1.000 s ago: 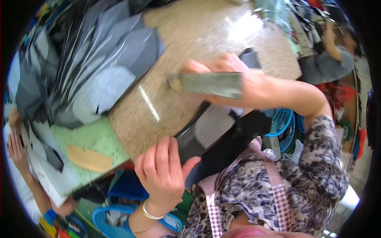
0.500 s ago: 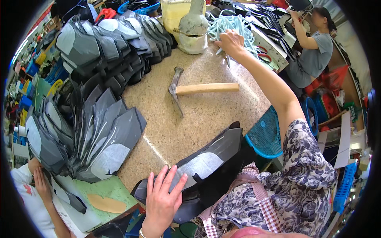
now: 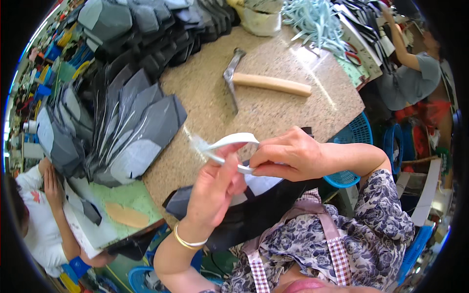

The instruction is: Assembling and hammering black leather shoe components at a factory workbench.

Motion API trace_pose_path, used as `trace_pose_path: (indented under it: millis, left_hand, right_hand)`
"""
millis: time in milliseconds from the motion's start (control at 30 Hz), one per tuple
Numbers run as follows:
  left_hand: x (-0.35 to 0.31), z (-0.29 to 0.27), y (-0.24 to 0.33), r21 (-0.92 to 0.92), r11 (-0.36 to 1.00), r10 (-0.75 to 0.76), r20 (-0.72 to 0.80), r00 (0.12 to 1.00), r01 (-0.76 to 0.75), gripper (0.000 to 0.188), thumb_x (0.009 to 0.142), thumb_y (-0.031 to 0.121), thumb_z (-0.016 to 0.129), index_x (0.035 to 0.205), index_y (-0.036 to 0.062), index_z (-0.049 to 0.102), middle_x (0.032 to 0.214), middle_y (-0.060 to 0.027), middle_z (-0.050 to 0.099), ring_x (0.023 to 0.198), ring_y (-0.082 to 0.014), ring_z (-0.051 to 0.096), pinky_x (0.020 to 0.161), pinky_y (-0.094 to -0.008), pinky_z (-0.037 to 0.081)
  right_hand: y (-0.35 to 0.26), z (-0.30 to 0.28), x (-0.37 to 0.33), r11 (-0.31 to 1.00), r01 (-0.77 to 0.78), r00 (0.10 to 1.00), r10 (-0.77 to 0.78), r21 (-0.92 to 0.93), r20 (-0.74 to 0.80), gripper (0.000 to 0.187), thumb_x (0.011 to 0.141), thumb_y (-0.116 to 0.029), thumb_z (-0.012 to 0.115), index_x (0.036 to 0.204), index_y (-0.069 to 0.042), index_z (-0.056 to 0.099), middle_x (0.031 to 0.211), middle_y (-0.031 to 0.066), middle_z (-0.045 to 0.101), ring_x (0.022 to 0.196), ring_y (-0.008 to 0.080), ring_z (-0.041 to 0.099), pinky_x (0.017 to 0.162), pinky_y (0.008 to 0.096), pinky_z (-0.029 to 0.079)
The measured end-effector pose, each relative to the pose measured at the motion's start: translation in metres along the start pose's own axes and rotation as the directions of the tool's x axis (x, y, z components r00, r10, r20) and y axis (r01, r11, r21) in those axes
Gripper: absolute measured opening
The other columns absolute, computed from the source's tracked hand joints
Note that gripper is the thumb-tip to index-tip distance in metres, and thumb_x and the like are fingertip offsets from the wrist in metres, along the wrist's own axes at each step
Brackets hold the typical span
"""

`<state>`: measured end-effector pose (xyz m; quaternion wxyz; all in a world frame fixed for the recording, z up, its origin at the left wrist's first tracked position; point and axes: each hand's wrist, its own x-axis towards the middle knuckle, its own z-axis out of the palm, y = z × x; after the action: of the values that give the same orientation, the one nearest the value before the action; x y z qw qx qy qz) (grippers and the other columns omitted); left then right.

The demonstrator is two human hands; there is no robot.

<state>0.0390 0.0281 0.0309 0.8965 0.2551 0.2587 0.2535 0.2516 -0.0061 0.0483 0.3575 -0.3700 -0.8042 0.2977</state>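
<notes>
Right hand (image 3: pixel 298 154): the thumb and fingers are pinched shut on the pale strip (image 3: pixel 234 138). If the pinch is loose, the strip could slip out.
Left hand (image 3: pixel 213 188): the fingers are curled in, with hardly any gap, and seem to have hold of the same strip near the thumb. The exact grip is partly hidden.
Pale strip: it is up between the two hands, bent in a loop above the near side of the table. One end looks blurry. It could twist or stick to itself if it is sticky, but I cannot tell if it is.
Dark grey piece (image 3: pixel 181 200): it lies under the hands at the near edge of the table (image 3: pixel 195 78), partly covered by them. An arm could bump it and make it slide toward the lap.
Hammer (image 3: pixel 271 83): it lies flat on the table, past the hands. A quick reach could knock it.
Blue basket (image 3: pixel 361 131): it sits below the table's right side. A dropped strip might fall in there.
Stack of dark pieces (image 3: pixel 141 117): these lean on each other at the left. A push from an elbow could make them slide.
</notes>
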Motion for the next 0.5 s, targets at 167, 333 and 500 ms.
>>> trace_pose_path:
  millis: [167, 333, 500]
  left_hand:
    - [-0.002, -0.018, 0.001, 0.164, 0.972, 0.173, -0.029, 0.984, -0.166, 0.034, 0.099, 0.021, 0.059, 0.128, 0.0026, 0.059, 0.08, 0.0057, 0.053, 0.065, -0.0032, 0.04, 0.061, -0.0195, 0.037]
    - [0.008, -0.023, 0.008, 0.862, 0.414, 0.402, 0.113, 0.908, -0.291, 0.047, 0.086, 0.012, 0.071, 0.131, 0.0083, 0.058, 0.132, -0.0097, 0.054, 0.098, -0.0168, 0.05, 0.085, -0.0286, 0.046]
    - [0.019, -0.044, 0.017, 0.903, -0.331, 0.375, 0.393, 0.839, -0.275, 0.033, 0.078, 0.006, 0.071, 0.112, 0.0058, 0.068, 0.122, -0.0122, 0.058, 0.104, -0.0309, 0.052, 0.092, -0.0389, 0.046]
  right_hand:
    - [0.007, -0.002, -0.006, 0.851, -0.385, 0.922, 0.371, 0.356, 0.111, 0.013, 0.093, -0.01, 0.064, 0.099, 0.001, 0.062, 0.082, 0.0087, 0.068, 0.073, 0.0135, 0.068, 0.064, 0.0273, 0.053]
    - [0.011, 0.003, -0.001, 0.586, -0.295, 0.925, 0.373, 0.755, 0.073, 0.017, 0.1, -0.013, 0.051, 0.104, 0.003, 0.054, 0.085, 0.0138, 0.067, 0.072, 0.019, 0.067, 0.064, 0.0296, 0.054]
    - [0.023, -0.029, 0.002, 0.708, -0.14, 0.933, 0.327, 0.692, -0.146, 0.018, 0.1, -0.017, 0.048, 0.101, 0.001, 0.052, 0.075, 0.012, 0.062, 0.063, 0.0189, 0.063, 0.058, 0.0287, 0.053]
